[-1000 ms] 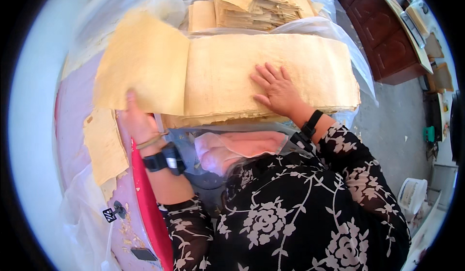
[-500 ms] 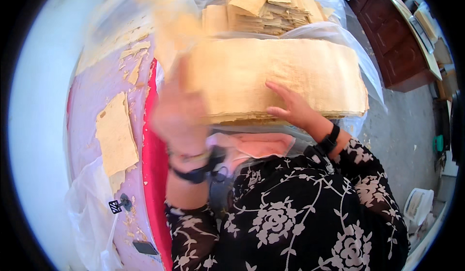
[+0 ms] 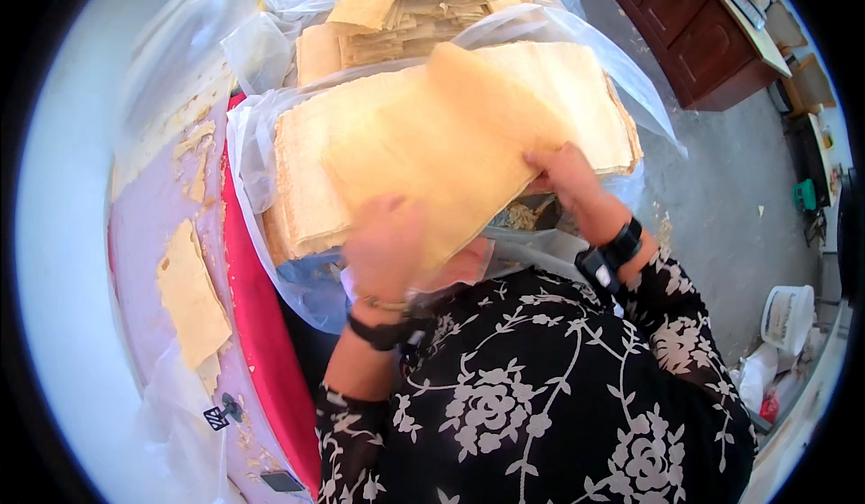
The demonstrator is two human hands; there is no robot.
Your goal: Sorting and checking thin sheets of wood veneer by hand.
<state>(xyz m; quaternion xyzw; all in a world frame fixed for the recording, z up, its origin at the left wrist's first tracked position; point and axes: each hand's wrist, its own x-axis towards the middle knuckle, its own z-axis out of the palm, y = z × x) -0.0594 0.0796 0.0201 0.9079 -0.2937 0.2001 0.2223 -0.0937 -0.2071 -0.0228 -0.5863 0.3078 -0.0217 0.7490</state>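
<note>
A thin, flexible pale-yellow sheet (image 3: 441,153) hangs tilted over a wide, low stack of similar sheets (image 3: 311,135). My right hand (image 3: 569,178) pinches its right edge between thumb and fingers. At the sheet's near-left edge, my left hand (image 3: 386,241) is closed on it, though motion smears the fingers. The middle of the stack is hidden behind the held sheet. Clear plastic film (image 3: 255,139) lies under and around the stack.
Beyond stands a higher pile of folded yellow sheets (image 3: 378,31). To the left, a loose sheet piece (image 3: 194,292) and scraps lie on a lilac-covered table (image 3: 149,225) with a red side (image 3: 257,342). A brown cabinet (image 3: 689,31) and white bucket (image 3: 787,317) are at right.
A blurred sheet at the upper left has come over the stack. My left hand has moved right and nearer; my right hand has left the stack's top and now grips the sheet's edge.
</note>
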